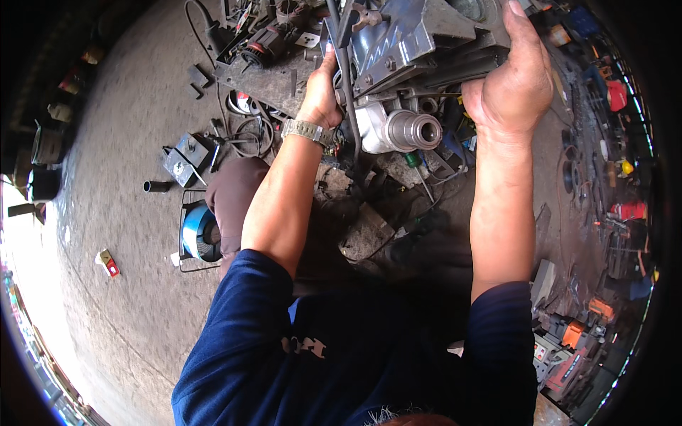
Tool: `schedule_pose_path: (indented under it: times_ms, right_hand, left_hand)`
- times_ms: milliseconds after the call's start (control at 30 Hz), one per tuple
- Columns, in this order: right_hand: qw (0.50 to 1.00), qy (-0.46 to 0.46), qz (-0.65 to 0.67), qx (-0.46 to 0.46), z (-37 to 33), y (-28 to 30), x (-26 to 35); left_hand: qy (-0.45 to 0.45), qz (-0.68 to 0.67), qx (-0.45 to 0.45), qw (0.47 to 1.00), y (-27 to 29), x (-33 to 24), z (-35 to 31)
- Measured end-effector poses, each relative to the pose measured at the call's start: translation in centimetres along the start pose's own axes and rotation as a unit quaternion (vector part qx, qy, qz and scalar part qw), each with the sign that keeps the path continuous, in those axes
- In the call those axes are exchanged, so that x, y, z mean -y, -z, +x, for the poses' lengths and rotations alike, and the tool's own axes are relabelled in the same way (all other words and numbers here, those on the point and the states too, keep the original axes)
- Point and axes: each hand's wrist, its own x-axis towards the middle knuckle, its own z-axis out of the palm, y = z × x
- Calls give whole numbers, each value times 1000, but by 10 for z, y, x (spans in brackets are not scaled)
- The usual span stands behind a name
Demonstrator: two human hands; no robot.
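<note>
Machine (412,46): filling upper ctr.; hands prob. steadying it, next move calling for even two-hand support
R hand (517,92): bracing at upper rt., fingers hidden, can't tell grip
L hand (321,96): flanking machine's left, grip likewise unclear
Collar (418,133): jutting out, upper ctr.

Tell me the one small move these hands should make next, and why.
I'd probably brace the metal assembly from both sides before shifting it: the left hand is at its left and the right hand at its right, while a green-handled screwdriver shows just below the silver housing in this view, so a slip could catch it.
</note>
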Motion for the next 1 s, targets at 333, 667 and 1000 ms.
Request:
schedule_pose_path:
  times_ms: [333,667,1000]
  right_hand:
    - [992,53,-61,100,-12,-9,-2]
    - [978,-56,-177,93,-2,53,-33]
    - [946,-83,-243,200,-20,47,-19]
  left_hand:
    - [-8,45,-12,999,37,14,6]
    - [-43,93,-12,995,77,32,22]
    - [-37,135,14,990,73,16,18]
